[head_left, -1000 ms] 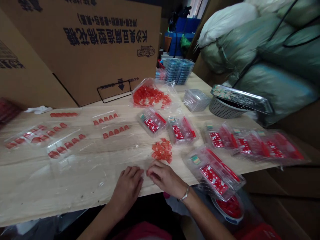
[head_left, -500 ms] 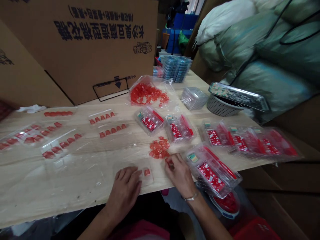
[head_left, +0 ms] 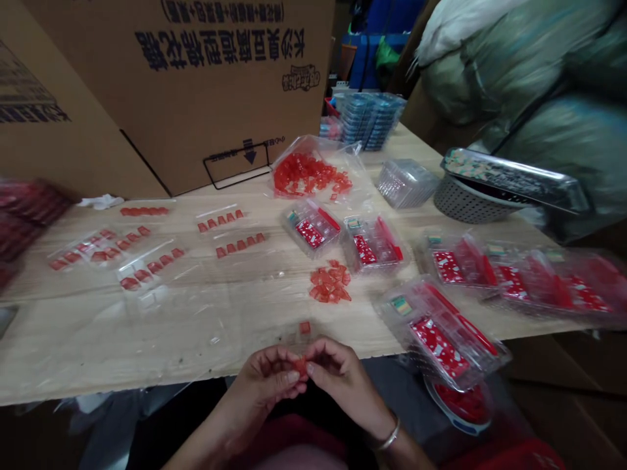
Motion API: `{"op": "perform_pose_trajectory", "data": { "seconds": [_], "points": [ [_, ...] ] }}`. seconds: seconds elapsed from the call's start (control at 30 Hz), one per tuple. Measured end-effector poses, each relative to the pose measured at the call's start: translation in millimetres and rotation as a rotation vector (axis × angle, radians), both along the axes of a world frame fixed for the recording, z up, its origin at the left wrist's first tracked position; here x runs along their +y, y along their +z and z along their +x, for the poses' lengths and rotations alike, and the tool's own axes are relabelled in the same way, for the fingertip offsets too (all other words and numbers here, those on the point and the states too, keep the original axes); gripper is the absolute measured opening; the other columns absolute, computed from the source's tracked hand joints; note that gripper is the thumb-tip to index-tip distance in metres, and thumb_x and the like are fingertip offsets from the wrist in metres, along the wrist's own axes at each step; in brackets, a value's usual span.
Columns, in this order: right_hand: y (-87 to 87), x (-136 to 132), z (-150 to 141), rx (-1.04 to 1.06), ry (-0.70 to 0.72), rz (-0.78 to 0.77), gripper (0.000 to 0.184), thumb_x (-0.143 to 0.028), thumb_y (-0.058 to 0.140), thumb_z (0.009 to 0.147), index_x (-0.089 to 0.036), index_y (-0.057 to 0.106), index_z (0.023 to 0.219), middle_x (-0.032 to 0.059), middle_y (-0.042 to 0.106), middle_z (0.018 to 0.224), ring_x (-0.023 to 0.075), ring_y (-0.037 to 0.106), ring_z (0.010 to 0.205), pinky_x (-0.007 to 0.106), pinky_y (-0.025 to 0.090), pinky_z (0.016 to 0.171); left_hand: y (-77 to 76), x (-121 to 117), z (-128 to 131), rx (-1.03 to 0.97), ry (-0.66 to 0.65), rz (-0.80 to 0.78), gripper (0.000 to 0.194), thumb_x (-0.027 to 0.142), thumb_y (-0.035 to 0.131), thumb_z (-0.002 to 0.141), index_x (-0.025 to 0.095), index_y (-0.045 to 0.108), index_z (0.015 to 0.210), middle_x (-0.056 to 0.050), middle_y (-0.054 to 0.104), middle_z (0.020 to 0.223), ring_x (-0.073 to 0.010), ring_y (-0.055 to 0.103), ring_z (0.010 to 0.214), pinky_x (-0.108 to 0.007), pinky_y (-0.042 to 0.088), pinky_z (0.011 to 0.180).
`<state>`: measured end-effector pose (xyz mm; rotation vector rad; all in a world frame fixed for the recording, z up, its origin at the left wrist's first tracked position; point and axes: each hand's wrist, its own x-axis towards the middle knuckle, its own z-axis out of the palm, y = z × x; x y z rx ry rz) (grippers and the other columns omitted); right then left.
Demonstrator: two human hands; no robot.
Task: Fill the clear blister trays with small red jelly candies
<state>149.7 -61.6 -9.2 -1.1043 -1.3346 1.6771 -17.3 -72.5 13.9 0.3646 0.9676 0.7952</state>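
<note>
Close to the table's front edge, my left hand and my right hand meet, their fingertips pinching a small translucent red plastic piece between them. Just beyond my fingers, a single red piece sits on a clear plastic tray, partly hidden by my hands. A loose pile of red pieces lies a little farther off. To the left, clear trays carry rows of red pieces. A clear case with a red pen and a red patterned packet lies right of my right hand, over the edge.
A cardboard box stands at the back left. Before it lies an open plastic bag of red pieces. Stacked clear containers, a grey basket and more filled cases are on the right. A bowl sits below the edge.
My right hand has left the pile's edge with a red piece and come to my left hand. My left hand has lifted off the clear tray. The view has shifted slightly.
</note>
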Motion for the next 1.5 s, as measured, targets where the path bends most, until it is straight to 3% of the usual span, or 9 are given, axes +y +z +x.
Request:
{"op": "perform_pose_trajectory", "data": {
  "seconds": [0.17,0.3,0.53,0.7,0.8,0.93,1.13,1.4,1.5],
  "points": [
    [9.0,0,10,-0.076,0.178,0.215,0.009,-0.025,0.06,0.077,-0.017,0.059,0.074,-0.0014,0.058,0.07,0.0102,0.052,0.064,0.021,0.04,0.061,-1.9,-8,0,-0.117,-0.134,-0.025,0.027,0.023,0.085,0.058,0.014,0.066,0.075,-0.003,0.07,0.069,-0.0095,0.065,0.059,-0.017,0.047,0.059],
    [12.2,4,9,-0.125,0.256,0.273,0.007,-0.024,0.059,0.078,-0.017,0.06,0.078,-0.0005,0.059,0.074,0.011,0.052,0.068,0.022,0.041,0.063,-4.6,-8,-5,-0.157,-0.174,-0.06,0.03,0.024,0.086,0.057,0.013,0.066,0.077,-0.002,0.068,0.067,-0.01,0.065,0.06,-0.017,0.048,0.06],
    [8.0,6,5,-0.01,0.342,0.205,0.009,-0.026,0.062,0.074,-0.018,0.059,0.077,-0.0029,0.056,0.07,0.0099,0.05,0.062,0.021,0.04,0.059,-7.9,-15,-9,-0.143,-0.258,-0.069,0.038,0.032,0.088,0.052,0.012,0.067,0.077,-0.003,0.068,0.069,-0.011,0.064,0.059,-0.019,0.047,0.059],
    [9.1,5,2,-0.072,0.204,0.205,0.008,-0.024,0.059,0.077,-0.018,0.057,0.072,-0.001,0.058,0.071,0.011,0.052,0.066,0.022,0.042,0.061,-4.3,-11,-4,0.061,-0.091,0.101,0.028,0.029,0.086,0.056,0.015,0.064,0.066,0.003,0.064,0.063,-0.0058,0.054,0.058,-0.017,0.041,0.06],
    [8.0,4,1,-0.032,0.185,0.164,0.008,-0.025,0.058,0.079,-0.018,0.057,0.077,-0.0007,0.058,0.074,0.0106,0.052,0.067,0.022,0.043,0.062,-0.6,-8,-3,0.11,-0.063,0.15,0.027,0.029,0.086,0.055,0.015,0.065,0.064,0.004,0.064,0.062,-0.0064,0.052,0.059,-0.018,0.039,0.061],
    [6.2,5,3,0.024,0.266,0.17,0.012,-0.029,0.058,0.081,-0.018,0.06,0.085,0.0003,0.059,0.079,0.0113,0.054,0.072,0.023,0.044,0.066,-1.1,-12,-4,0.039,-0.09,0.054,0.028,0.03,0.087,0.051,0.015,0.068,0.065,0.002,0.066,0.062,-0.0074,0.055,0.057,-0.019,0.04,0.06],
    [11.5,6,4,-0.028,0.313,0.233,0.013,-0.028,0.06,0.079,-0.017,0.058,0.072,-0.0008,0.057,0.071,0.0103,0.051,0.064,0.022,0.041,0.061,-8.6,-17,-6,-0.041,-0.121,-0.058,0.03,0.029,0.09,0.043,0.014,0.068,0.058,-0.001,0.069,0.056,-0.0093,0.061,0.052,-0.02,0.044,0.057],
    [12.5,5,4,0.114,0.432,-0.028,0.021,-0.038,0.056,0.084,-0.018,0.056,0.085,-0.0014,0.057,0.072,0.0085,0.053,0.061,0.021,0.044,0.058,-5.2,-10,-12,-0.097,-0.186,-0.088,0.026,0.022,0.09,0.045,0.015,0.068,0.056,0.0,0.071,0.057,-0.0094,0.063,0.053,-0.019,0.046,0.054],
    [15.0,7,6,0.069,0.468,0.042,0.016,-0.032,0.055,0.085,-0.018,0.056,0.08,-0.0018,0.058,0.071,0.008,0.053,0.06,0.021,0.044,0.058,-7.9,-10,-12,-0.099,-0.238,-0.094,0.026,0.024,0.089,0.046,0.015,0.069,0.059,0.0,0.071,0.059,-0.009,0.063,0.054,-0.02,0.048,0.056]
  ]
}}
